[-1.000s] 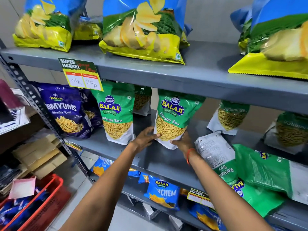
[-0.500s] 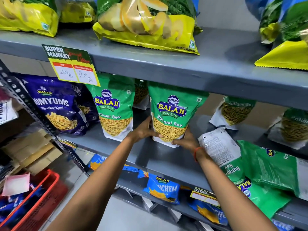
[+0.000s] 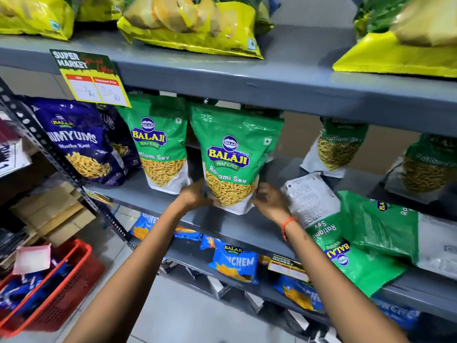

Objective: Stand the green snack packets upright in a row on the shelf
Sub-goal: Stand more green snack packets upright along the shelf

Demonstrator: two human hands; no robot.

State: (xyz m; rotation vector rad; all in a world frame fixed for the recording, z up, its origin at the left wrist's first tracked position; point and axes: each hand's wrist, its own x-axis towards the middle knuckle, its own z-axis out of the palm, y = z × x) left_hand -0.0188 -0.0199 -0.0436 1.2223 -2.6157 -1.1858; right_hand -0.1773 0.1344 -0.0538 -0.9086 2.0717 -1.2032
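Observation:
A green Ratlami Sev packet (image 3: pixel 230 154) stands upright on the grey middle shelf (image 3: pixel 237 226). My left hand (image 3: pixel 195 195) holds its lower left corner and my right hand (image 3: pixel 270 203) its lower right side. To its left another green packet (image 3: pixel 160 142) stands upright. Two green packets lie flat at the right, one face up (image 3: pixel 346 253) and one overlapping it (image 3: pixel 385 229). Two more green packets (image 3: pixel 338 144) (image 3: pixel 430 164) lean at the back right of the shelf.
Purple snack packets (image 3: pixel 79 142) stand at the shelf's left end. Yellow chip bags (image 3: pixel 193 23) fill the shelf above, with a price tag (image 3: pixel 91 80) hanging from its edge. Blue packets (image 3: pixel 235 263) lie on the lower shelf. A red basket (image 3: pixel 61 288) sits on the floor at left.
The held green packet has shifted left, closer to the upright packet beside it, and both hands stay at its base. The view has tilted down and moved closer.

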